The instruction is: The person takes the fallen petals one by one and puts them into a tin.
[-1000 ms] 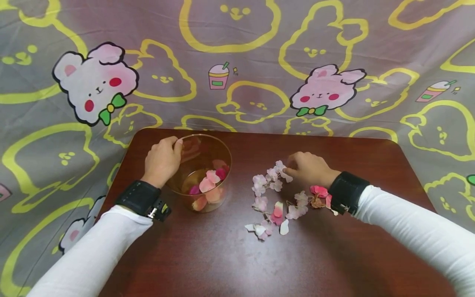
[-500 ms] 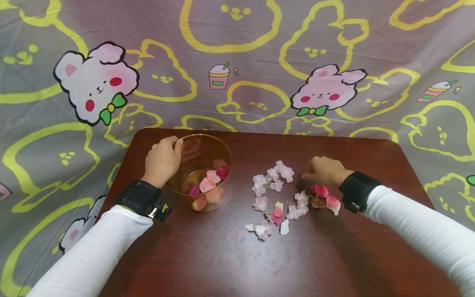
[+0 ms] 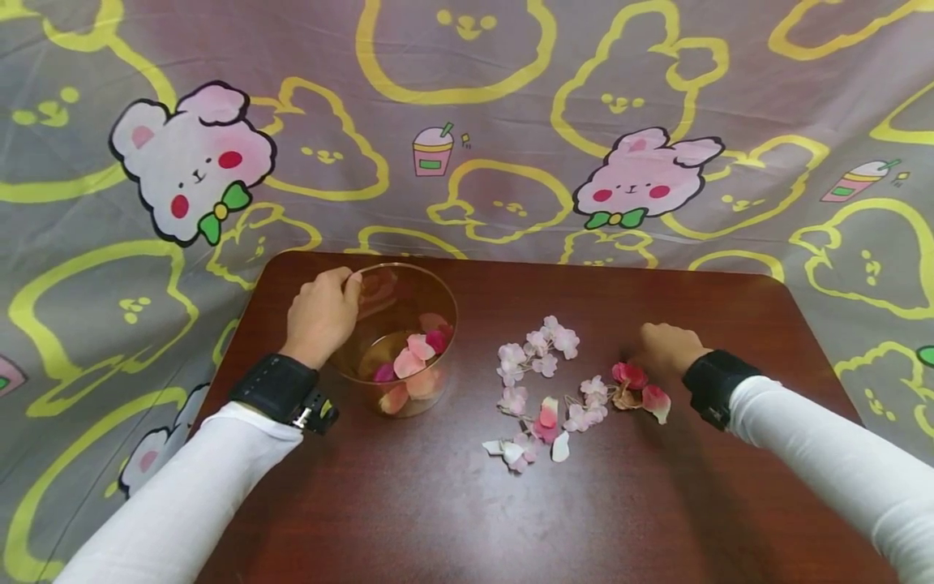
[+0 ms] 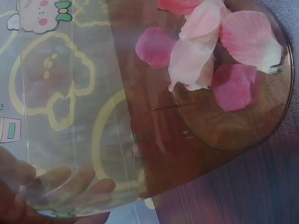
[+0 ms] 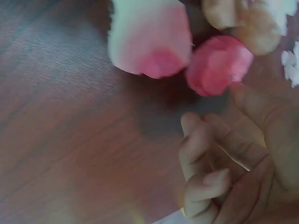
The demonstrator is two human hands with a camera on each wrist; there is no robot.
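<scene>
My left hand (image 3: 321, 315) grips the rim of a clear amber plastic bucket (image 3: 379, 312), which stands on the table's left side. Through its wall, in the left wrist view, the curled fingers (image 4: 74, 184) show. Pink, peach and magenta petals (image 4: 194, 60) lie inside it. On the right, my right hand (image 3: 667, 347) is low over the table just beyond a small group of petals. Its fingers are loosely bent and hold nothing. The thumb tip comes right at a red petal (image 5: 217, 65). Beside that are a pink-and-white petal (image 5: 154, 37) and a brownish one (image 3: 625, 396).
Pale pink blossoms on thin stems (image 3: 536, 349) lie in a loose curve mid-table. Among them are a pink-red petal (image 3: 546, 422) and a white petal (image 3: 559, 447). The brown table (image 3: 452, 519) meets a cartoon-print cloth (image 3: 503, 97) at the back.
My right hand has moved right from beside the pale blossoms to the red petals, uncovering the pink-and-white petal. The left hand and bucket have stayed in place.
</scene>
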